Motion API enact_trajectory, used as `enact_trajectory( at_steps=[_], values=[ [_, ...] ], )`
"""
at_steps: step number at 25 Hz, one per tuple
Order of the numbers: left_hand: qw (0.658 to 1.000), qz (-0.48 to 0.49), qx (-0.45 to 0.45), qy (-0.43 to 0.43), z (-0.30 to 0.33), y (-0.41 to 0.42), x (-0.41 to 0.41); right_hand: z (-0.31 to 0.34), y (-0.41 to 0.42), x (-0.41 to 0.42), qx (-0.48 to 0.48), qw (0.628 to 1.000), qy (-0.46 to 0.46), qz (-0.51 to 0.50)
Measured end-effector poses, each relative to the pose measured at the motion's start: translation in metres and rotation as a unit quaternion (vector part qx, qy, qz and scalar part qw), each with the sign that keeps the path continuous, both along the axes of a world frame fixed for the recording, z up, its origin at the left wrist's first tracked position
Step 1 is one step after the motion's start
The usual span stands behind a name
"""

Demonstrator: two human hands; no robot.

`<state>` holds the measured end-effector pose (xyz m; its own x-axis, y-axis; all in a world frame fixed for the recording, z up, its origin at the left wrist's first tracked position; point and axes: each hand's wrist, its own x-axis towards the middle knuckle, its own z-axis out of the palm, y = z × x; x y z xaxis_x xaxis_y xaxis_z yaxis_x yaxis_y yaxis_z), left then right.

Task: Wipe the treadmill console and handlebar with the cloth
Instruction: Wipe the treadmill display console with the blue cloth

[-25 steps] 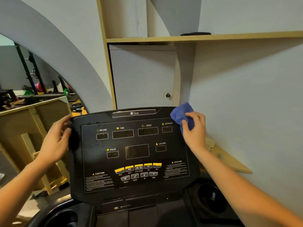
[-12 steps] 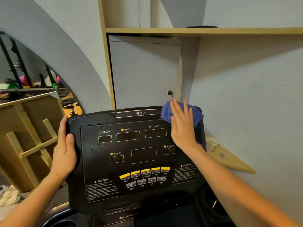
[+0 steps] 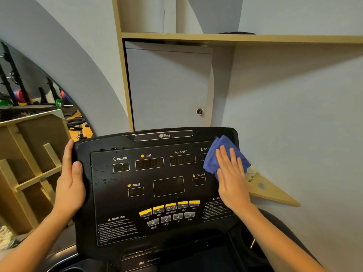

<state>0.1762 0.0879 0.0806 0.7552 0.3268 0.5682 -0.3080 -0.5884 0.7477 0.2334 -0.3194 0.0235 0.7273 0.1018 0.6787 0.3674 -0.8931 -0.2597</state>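
One black treadmill console (image 3: 157,185) fills the lower middle of the view, tilted up toward the camera. Two bare hands are on it. The left hand (image 3: 70,181) grasps the console's left edge, thumb on the front face and fingers wrapped behind. The right hand (image 3: 232,177) lies flat with fingers straight and together, pressing one blue cloth (image 3: 220,156) against the console's upper right corner; the cloth partly hides the distance label. The panel carries six dark display windows, labelled incline, time, speed, calorie and pulse, plus a larger unlabelled one in the middle. Below them sit five yellow buttons (image 3: 170,207) in a row and four grey buttons (image 3: 170,218) beneath. Water droplets (image 3: 104,173) speckle the panel's left side. Behind the console stands a grey cabinet door (image 3: 169,85) under one wooden shelf (image 3: 235,38). A small paper cup (image 3: 251,173) stands just right of the console on a wooden ledge (image 3: 275,193)
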Motion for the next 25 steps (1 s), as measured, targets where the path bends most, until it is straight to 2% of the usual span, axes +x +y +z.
enact_trajectory(
  at_steps=[5, 10, 14, 18, 21, 25],
  values=[
    [1.000, 0.003, -0.003, 0.008, 0.003, -0.006, -0.005, 0.032, 0.006, 0.029, 0.050, 0.997, -0.005, -0.052],
    [1.000, 0.001, -0.004, 0.012, 0.006, -0.009, -0.008, 0.062, 0.044, 0.043, 0.037, 0.993, -0.024, -0.107],
    [1.000, 0.000, -0.006, 0.018, 0.007, -0.010, -0.010, 0.060, 0.073, 0.035, 0.007, 0.999, -0.035, -0.029],
    [0.999, 0.000, -0.011, 0.031, 0.008, -0.009, -0.009, 0.033, 0.084, 0.015, -0.079, 0.995, -0.036, 0.043],
    [0.999, -0.004, -0.018, 0.037, 0.007, -0.008, -0.008, 0.002, 0.073, -0.002, -0.156, 0.984, -0.026, 0.083],
    [0.999, -0.013, -0.018, 0.028, 0.003, -0.004, -0.006, -0.017, 0.037, -0.013, -0.188, 0.977, -0.009, 0.097]
  ],
)
